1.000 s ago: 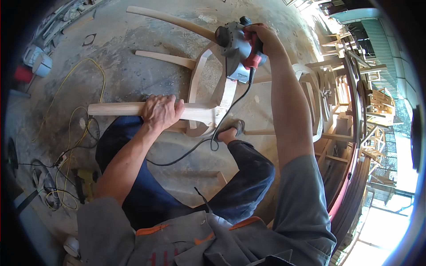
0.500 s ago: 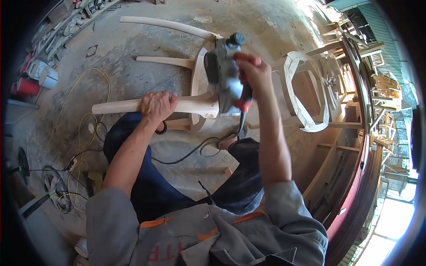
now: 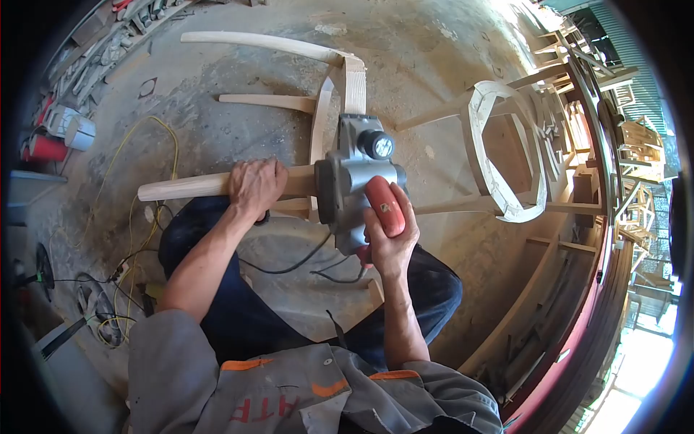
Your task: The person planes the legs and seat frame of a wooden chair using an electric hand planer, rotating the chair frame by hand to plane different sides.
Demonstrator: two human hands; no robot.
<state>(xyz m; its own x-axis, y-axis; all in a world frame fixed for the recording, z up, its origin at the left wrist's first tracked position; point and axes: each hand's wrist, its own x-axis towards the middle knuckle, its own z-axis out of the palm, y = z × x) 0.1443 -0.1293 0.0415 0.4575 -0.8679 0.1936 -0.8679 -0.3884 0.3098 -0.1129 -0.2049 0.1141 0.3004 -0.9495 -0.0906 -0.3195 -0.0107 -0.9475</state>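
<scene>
My right hand (image 3: 392, 242) is wrapped round the red handle of a grey electric planer (image 3: 356, 177). The planer rests across the near end of a pale wooden chair frame (image 3: 354, 85), hiding the wood beneath it. Its round depth knob (image 3: 376, 145) faces up. With its fingers closed over the nearest leg (image 3: 181, 188) of that frame, my left hand (image 3: 257, 189) steadies it from above. The frame lies on its side, its legs pointing left.
A second wooden chair frame (image 3: 477, 137) stands to the right. Beside it runs a long stack of timber (image 3: 578, 304). A black cord (image 3: 289, 269) crosses the floor by my legs, and a yellow cord (image 3: 176, 148) lies at left. Far left is a red bucket (image 3: 47, 147).
The planer has moved toward me along the frame, exposing the wood at its far end. My right arm has drawn back with it. My left hand stays on the leg.
</scene>
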